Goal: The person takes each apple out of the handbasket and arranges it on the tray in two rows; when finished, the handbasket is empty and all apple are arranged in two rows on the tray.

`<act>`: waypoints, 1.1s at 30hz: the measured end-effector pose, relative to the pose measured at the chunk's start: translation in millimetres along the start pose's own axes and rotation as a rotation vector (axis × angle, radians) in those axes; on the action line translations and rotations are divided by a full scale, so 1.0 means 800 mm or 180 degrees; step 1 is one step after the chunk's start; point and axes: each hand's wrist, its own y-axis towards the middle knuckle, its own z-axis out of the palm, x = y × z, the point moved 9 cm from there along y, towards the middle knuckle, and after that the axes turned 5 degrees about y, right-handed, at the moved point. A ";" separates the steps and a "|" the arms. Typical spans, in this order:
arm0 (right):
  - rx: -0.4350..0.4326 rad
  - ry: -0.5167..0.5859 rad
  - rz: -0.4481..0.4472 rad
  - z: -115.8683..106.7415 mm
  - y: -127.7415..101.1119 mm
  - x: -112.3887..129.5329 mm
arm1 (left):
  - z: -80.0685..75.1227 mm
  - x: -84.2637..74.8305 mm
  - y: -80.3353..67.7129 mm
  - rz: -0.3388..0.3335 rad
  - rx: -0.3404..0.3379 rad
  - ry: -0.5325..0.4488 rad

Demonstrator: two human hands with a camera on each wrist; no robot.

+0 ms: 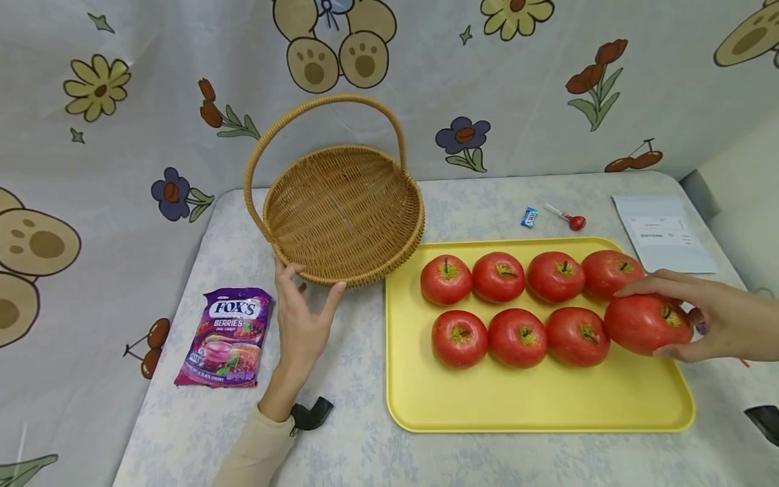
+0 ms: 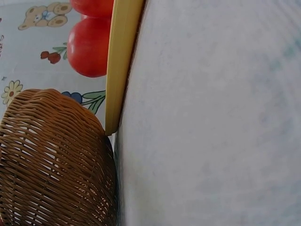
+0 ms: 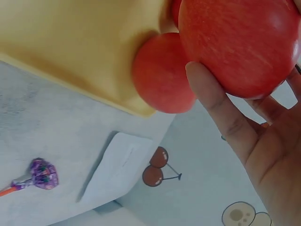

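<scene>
A round wicker basket (image 1: 347, 210) with a tall arched handle stands at the table's back left. My left hand (image 1: 301, 321) is at its near side, thumb and fingers spread apart, fingertips right at the woven outer wall. That hand is out of sight in the left wrist view, where the basket (image 2: 54, 160) fills the lower left. My right hand (image 1: 721, 314) grips a red apple (image 1: 648, 323) between thumb and fingers, over the right side of the yellow tray (image 1: 535, 409). In the right wrist view the apple (image 3: 240, 42) hides part of another apple (image 3: 162, 73).
Several more apples (image 1: 459, 338) sit in two rows on the tray. A purple candy bag (image 1: 228, 338) lies left of my left hand. Behind the tray are a small blue candy (image 1: 529, 217), a red lollipop (image 1: 576, 222) and a white packet (image 1: 663, 233). A purple-wrapped lollipop (image 3: 44, 174) lies nearby.
</scene>
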 end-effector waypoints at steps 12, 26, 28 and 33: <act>0.0042 0.0097 0.0071 0.013 -0.011 -0.027 | 0.000 0.000 0.000 0.0015 -0.0009 0.0021; 0.0128 0.0130 0.0032 0.037 -0.006 -0.041 | -0.001 0.000 0.001 0.0015 -0.0007 0.0018; 0.0128 0.0139 0.0061 0.038 -0.004 -0.042 | -0.001 -0.001 0.000 0.0017 -0.0004 0.0011; 0.0193 0.0261 0.0153 0.041 -0.001 -0.047 | 0.000 -0.002 0.000 0.0008 -0.0005 -0.0007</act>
